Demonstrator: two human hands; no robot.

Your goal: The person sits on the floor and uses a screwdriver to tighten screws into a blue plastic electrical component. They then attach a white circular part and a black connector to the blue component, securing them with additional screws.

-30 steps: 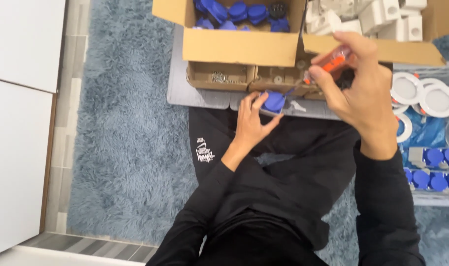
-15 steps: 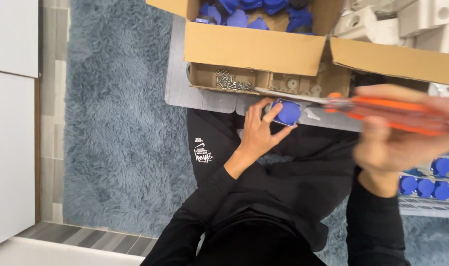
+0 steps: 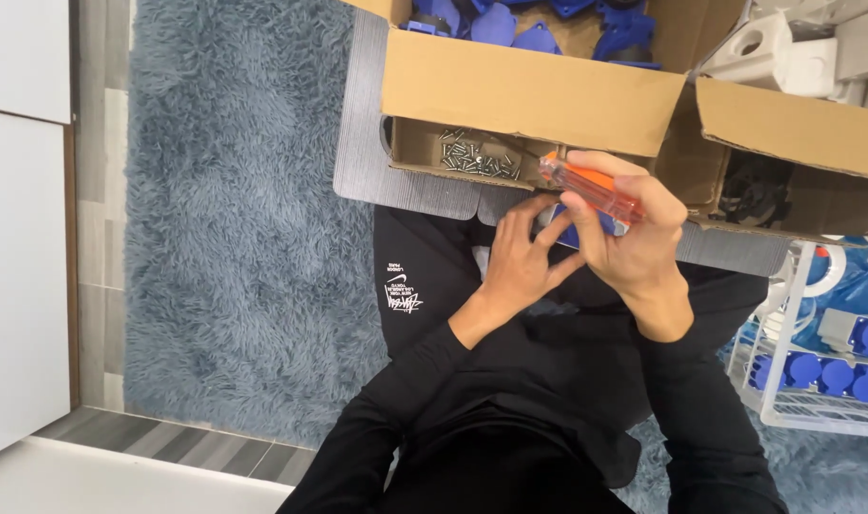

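While two hands [image 3: 519,271] [image 3: 634,252] work, one screwdriver [image 3: 591,187] shows.

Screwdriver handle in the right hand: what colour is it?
Clear orange screwdriver handle, held in the right hand; head view.

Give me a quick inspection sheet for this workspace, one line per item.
Surface: grey ribbed mat on a shaggy blue-grey rug.
Job's things: orange-handled screwdriver in the right hand; small blue part, mostly hidden, between both hands.
Clutter: cardboard box with blue parts; shallow tray of loose screws; second box with white parts; wire rack with blue caps.
Grippers: left hand on the blue part; right hand shut on the screwdriver.
Cables: nothing seen.
Surroundings: white cabinet doors, tiled floor strip, person's black clothing.
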